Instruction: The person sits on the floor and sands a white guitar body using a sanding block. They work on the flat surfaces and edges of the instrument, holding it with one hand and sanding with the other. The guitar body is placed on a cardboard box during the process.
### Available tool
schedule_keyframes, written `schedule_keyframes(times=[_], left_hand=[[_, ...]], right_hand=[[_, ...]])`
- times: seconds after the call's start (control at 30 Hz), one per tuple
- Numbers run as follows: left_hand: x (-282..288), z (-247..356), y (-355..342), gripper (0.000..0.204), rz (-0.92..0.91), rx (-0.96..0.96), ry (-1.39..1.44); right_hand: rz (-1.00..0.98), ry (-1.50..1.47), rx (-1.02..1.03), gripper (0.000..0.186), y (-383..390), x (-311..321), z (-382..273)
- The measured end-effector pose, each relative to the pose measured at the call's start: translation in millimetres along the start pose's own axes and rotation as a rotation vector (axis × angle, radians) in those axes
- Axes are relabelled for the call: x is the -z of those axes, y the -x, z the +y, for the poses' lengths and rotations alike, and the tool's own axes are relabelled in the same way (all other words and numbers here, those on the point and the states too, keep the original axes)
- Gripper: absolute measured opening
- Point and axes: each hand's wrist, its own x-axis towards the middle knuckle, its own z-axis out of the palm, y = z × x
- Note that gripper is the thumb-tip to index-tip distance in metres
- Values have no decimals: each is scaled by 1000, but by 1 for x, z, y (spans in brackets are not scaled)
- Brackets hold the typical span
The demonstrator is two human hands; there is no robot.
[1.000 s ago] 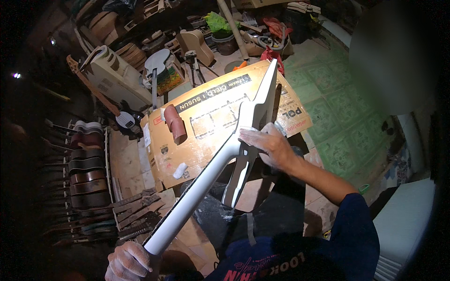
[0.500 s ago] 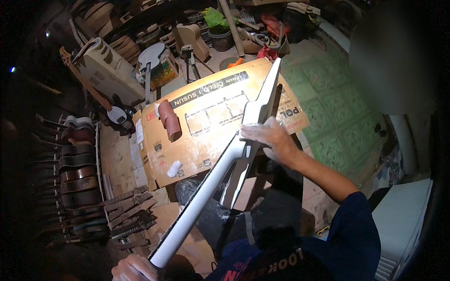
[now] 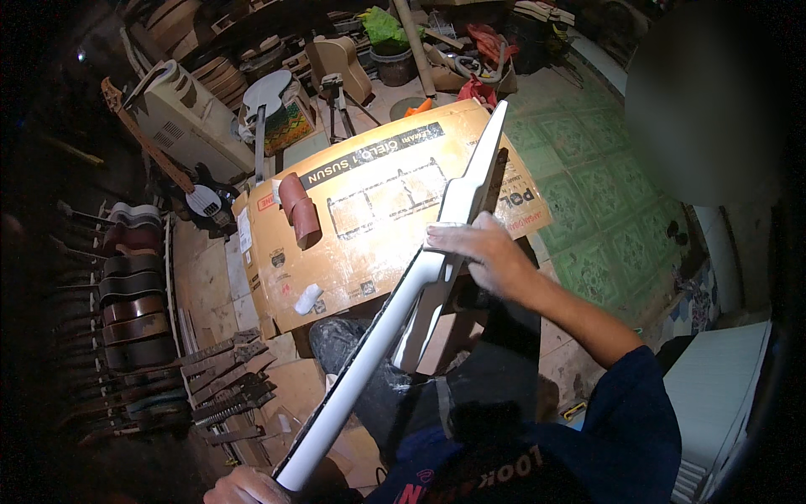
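Observation:
A white, angular electric guitar (image 3: 357, 392) slants across my lap, its neck running to the lower left and its pointed body reaching toward the far right. At the lower edge, my left hand (image 3: 245, 487) is closed round the end of the neck; part of that hand is cut off by the frame. My right hand (image 3: 495, 256) lies on the body near the neck joint, fingers pressed together over the edge. Pale dust or a thin pale piece shows at its fingertips, and I cannot make out which. The thumb is mostly hidden beneath.
Flattened cardboard (image 3: 361, 267) covers the surface ahead, bearing a reddish-brown roll of sandpaper (image 3: 300, 210) and a small white wad (image 3: 309, 299). Guitar bodies (image 3: 130, 290) stand racked at left. Behind are a dark bucket (image 3: 393, 65) and a tan guitar body (image 3: 340, 69).
My right hand has slid very slightly along the guitar body toward the left. The left hand keeps its grip on the neck, which has shifted a little. The view has moved slightly.

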Motion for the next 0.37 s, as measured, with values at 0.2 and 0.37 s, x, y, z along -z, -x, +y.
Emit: schedule_keyframes(times=[0.2,0.37], left_hand=[[-4,0,-1,21,-15,-10,19],[-9,7,-4,22,-29,-17,17]], right_hand=[[86,-74,-36,49,9,-11,-13],[22,96,-35,49,-8,22,-10]])
